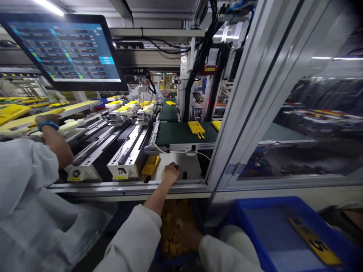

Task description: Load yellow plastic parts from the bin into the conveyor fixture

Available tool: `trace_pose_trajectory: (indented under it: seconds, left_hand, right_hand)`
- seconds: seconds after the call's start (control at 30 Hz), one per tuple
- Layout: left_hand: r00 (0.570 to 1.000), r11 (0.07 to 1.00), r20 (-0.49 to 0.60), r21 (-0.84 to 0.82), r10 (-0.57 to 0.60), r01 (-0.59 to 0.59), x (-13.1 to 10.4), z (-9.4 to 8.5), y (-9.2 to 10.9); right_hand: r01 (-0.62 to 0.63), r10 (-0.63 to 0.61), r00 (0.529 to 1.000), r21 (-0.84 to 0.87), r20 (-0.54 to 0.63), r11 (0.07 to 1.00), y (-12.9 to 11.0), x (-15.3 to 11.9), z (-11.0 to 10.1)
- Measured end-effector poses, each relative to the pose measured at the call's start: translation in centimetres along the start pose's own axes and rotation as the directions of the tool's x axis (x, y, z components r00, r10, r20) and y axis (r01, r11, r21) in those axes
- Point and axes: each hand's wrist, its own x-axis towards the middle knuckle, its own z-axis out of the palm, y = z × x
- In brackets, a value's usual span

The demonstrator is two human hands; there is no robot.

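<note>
Apparently for balance, we rest our curled left hand (170, 173) on a pale plate (190, 163), right hand (189, 235) among yellow pieces (169, 219), both grips unclear.

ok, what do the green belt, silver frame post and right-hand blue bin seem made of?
Green belt: probably rubber or PVC, matte, dull even face.
Frame post: likely aluminium, satin, silvery with long grooves.
Blue bin: likely plastic, slight sheen, rounded rim.

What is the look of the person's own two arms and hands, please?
Left sleeve and right sleeve are white, loose and creased, leaving the wrists uncovered. The left hand and right hand wear no gloves. No band shows on the left wrist.
</note>
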Motion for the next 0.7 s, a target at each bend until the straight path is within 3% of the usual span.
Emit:
trace_pose_trajectory:
  seconds: [0.1,0.2,0.3,0.37,0.5,0.63,0.7]
  left_hand:
    - [1.0,1.0,-0.003,0.002,0.007,-0.007,-0.1,-0.2,0.1]
    - [1.0,1.0,-0.003,-0.001,0.022,-0.022,-0.2,-0.2,0.1]
    - [1.0,1.0,-0.004,-0.004,0.028,-0.028,-0.2,-0.1,0.0]
    - [1.0,1.0,-0.005,-0.004,0.027,-0.027,-0.1,-0.1,0.0]
    - [0.998,0.998,-0.022,0.005,0.057,-0.056,-0.1,-0.5,0.0]
    - [0.987,0.993,-0.109,0.02,0.119,-0.117,-1.5,-1.3,-0.1]
    - [0.954,0.969,-0.171,0.041,0.248,-0.245,-2.5,-2.1,0.5]
  right_hand:
    - [0.091,-0.087,0.994,0.065,-0.063,0.994,-1.7,-0.5,-2.6]
    - [0.216,-0.166,0.952,0.176,-0.259,0.961,-3.6,-0.9,-6.5]
    - [0.324,-0.187,0.843,0.198,-0.505,0.925,-4.9,0.1,-11.3]
    - [0.385,-0.208,0.771,0.18,-0.602,0.905,-5.3,1.9,-14.2]
    - [0.308,-0.12,0.732,0.169,-0.67,0.936,-4.5,6.6,-17.7]
    - [0.109,0.042,0.717,0.171,-0.696,0.979,-3.1,9.7,-17.8]
    - [0.079,0.029,0.732,0.128,-0.681,0.989,-2.8,10.3,-17.3]
